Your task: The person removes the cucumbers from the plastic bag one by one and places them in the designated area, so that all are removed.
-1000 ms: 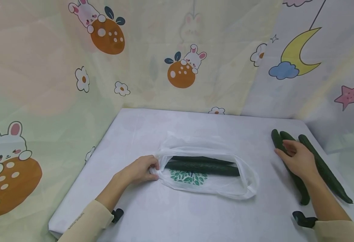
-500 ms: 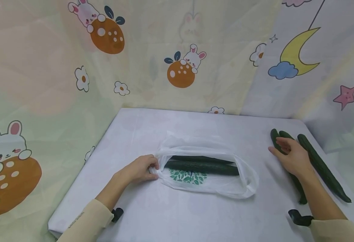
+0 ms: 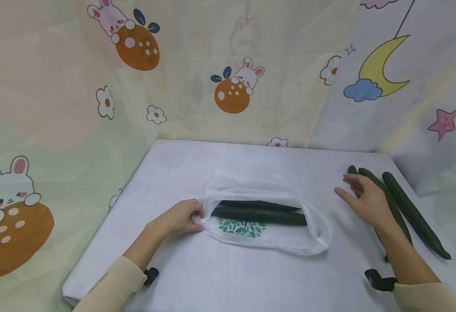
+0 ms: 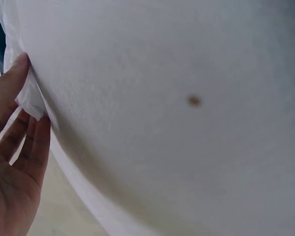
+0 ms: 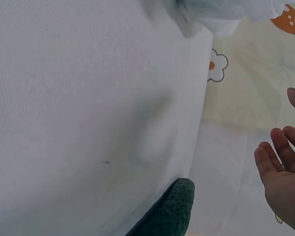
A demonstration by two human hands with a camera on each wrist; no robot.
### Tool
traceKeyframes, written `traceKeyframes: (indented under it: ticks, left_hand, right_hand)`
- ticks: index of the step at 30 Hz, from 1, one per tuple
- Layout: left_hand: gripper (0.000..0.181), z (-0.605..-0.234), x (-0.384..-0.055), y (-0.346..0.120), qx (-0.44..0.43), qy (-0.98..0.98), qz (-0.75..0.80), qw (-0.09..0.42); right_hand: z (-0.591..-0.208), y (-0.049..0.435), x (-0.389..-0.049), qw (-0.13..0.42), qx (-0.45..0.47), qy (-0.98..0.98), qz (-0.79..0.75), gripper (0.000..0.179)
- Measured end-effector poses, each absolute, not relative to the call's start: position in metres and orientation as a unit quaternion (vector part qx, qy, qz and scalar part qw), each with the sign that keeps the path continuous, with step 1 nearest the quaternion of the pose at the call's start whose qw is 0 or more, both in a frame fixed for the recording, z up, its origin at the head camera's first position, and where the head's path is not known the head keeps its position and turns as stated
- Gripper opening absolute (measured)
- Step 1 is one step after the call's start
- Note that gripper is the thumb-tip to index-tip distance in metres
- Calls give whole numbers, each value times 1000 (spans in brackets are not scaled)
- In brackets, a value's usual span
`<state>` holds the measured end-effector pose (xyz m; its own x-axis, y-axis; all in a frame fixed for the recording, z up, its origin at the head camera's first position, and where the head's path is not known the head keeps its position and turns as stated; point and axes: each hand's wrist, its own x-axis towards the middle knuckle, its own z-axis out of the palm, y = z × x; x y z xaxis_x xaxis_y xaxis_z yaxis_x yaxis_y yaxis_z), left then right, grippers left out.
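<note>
My left hand [image 3: 181, 218] pinches the left rim of a white plastic bag [image 3: 286, 241] with a green leaf print; the left wrist view shows thumb and fingers on the thin film. Inside the bag's mouth lie two dark green cucumbers [image 3: 259, 215], side by side. At the right, three more cucumbers lie on the table: the rightmost cucumber [image 3: 416, 215], a middle cucumber [image 3: 398, 214] and a left cucumber [image 3: 352, 169] mostly hidden behind my right hand [image 3: 368, 203]. That hand is held over them with fingers parted and nothing between them. A cucumber end [image 5: 172, 209] shows in the right wrist view.
A white-covered table [image 3: 212, 277] bears everything, its left edge slanting toward me. Behind it hangs a patterned cloth [image 3: 189, 86] with rabbits, flowers and a moon. Black wrist-worn devices, one of them by the right sleeve [image 3: 380, 281], jut out over the table.
My right hand has drifted left, toward the bag, with nothing in it, uncovering more of the middle cucumber. The left hand and the bag have stayed in place.
</note>
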<state>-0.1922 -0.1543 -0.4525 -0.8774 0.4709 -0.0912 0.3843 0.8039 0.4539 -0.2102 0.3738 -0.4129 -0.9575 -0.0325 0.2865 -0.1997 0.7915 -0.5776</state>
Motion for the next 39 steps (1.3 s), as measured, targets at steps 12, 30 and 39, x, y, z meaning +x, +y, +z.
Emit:
traceKeyframes:
  ticks: [12, 30, 39]
  left_hand:
    - [29, -451, -193, -154, 237, 943, 215, 95]
    - [28, -452, -191, -155, 234, 943, 218, 93]
    - [28, -451, -191, -156, 238, 941, 221, 93]
  right_hand:
    - [-404, 343, -208, 124, 113, -926, 337, 57]
    - [-395, 289, -204, 128, 203, -906, 349, 53]
    - [-396, 267, -203, 115, 242, -892, 364, 56]
